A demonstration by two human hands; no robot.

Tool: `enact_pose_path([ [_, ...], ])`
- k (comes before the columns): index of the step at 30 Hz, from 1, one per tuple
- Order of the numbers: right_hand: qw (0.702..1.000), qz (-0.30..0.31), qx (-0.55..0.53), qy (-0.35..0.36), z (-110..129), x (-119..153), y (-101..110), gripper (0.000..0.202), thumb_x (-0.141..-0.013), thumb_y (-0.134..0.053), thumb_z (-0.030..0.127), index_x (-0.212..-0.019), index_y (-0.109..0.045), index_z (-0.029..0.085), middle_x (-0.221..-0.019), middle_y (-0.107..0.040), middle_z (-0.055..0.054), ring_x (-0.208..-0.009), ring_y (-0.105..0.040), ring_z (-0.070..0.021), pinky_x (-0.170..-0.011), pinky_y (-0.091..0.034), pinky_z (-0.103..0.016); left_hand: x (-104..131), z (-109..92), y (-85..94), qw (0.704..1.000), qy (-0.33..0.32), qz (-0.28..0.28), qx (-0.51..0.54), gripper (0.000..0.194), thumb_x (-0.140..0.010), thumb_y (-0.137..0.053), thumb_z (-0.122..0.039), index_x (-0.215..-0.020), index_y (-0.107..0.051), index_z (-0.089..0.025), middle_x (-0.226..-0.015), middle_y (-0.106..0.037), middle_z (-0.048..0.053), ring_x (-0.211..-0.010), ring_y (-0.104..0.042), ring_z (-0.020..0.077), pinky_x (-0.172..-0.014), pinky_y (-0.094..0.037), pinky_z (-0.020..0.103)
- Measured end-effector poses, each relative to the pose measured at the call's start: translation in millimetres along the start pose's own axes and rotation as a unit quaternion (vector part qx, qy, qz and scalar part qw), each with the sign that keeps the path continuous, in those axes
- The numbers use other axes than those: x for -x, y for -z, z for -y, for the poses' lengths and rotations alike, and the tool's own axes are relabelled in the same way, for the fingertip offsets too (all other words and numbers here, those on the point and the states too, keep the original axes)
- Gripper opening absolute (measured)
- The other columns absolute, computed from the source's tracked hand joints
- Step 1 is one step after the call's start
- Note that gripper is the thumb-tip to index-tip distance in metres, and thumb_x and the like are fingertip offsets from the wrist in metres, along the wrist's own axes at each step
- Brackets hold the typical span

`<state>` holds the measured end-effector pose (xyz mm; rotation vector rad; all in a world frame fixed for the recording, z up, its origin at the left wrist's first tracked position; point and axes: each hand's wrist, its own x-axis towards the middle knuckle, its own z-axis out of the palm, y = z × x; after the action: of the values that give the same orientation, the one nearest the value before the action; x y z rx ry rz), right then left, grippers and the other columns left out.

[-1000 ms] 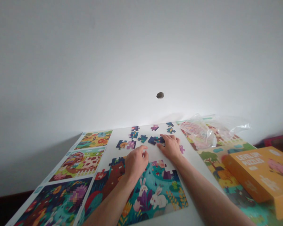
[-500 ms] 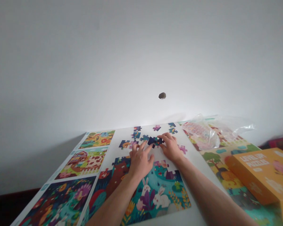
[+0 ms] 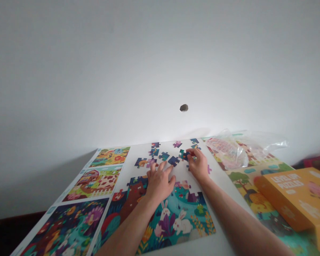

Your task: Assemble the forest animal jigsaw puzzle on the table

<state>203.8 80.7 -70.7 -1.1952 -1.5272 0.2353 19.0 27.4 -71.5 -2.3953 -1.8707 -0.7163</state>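
Pale grey wall fills most of the background, with a rough dark hole in it, and pushed up against it is a white counter covered in puzzle stuff. Partly built puzzle sits at the near middle: bear on the left, two white rabbits on the right, far edge pretty ragged.

Right hand is over on the far right side of the loose bits, thumb and fingers pinching a dark-and-teal piece, well past the puzzle's far edge. Left hand has its fingers spread, palm down above the puzzle's far edge. Its fingertips are right by a navy piece, though I can't tell if they're actually touching it.

More loose ones are scattered farther out, like a teal piece between the hands and a pink piece close to the wall.

Over on the left there's a sheet of three pictures: lion at the far end, farm in the middle, dark forest nearest. Off to the right, an orange box sits on a colourful poster, with a crinkly clear bag lying beyond it.
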Motion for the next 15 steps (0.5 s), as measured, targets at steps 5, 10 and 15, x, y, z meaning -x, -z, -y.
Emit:
enact_pose_path([
  [5, 0.994, 0.088, -0.070, -0.009, 4.6, 3.7, 1.6, 0.017, -0.076, -0.054, 0.014, -0.087, -0.067, 0.018, -0.077, -0.065, -0.003, -0.073, -0.060, -0.0166, -0.070, -0.047, -0.028, -3.1, 2.1, -1.4, 0.998, 0.006, -0.035, 0.047, 0.051, -0.083, -0.062, -0.029, -0.134, -0.053, -0.028, -0.129, -0.059, 0.006, -0.119, -0.044, 0.0354, -0.095, -0.038, 0.052],
  [10, 0.979, 0.172, -0.105, -0.016, 9.6, 7.2, -1.0, 0.015, -0.075, -0.056, 0.013, -0.083, -0.068, 0.017, -0.074, -0.067, -0.002, -0.068, -0.061, -0.0151, -0.067, -0.047, -0.026, -5.8, 2.8, -1.7, 0.994, -0.021, -0.047, 0.092, 0.050, -0.084, -0.065, -0.021, -0.132, -0.054, -0.028, -0.112, -0.069, 0.005, -0.107, -0.052, 0.0283, -0.092, -0.038, 0.045],
  [15, 0.976, 0.188, -0.109, -0.025, 7.8, 7.8, -2.9, 0.015, -0.074, -0.056, 0.013, -0.082, -0.068, 0.016, -0.073, -0.068, -0.002, -0.065, -0.062, -0.0144, -0.065, -0.048, -0.025, -5.8, 1.8, -0.3, 0.995, -0.018, -0.048, 0.090, 0.041, -0.083, -0.064, -0.015, -0.122, -0.062, -0.027, -0.103, -0.071, 0.004, -0.100, -0.054, 0.0264, -0.088, -0.037, 0.043],
])
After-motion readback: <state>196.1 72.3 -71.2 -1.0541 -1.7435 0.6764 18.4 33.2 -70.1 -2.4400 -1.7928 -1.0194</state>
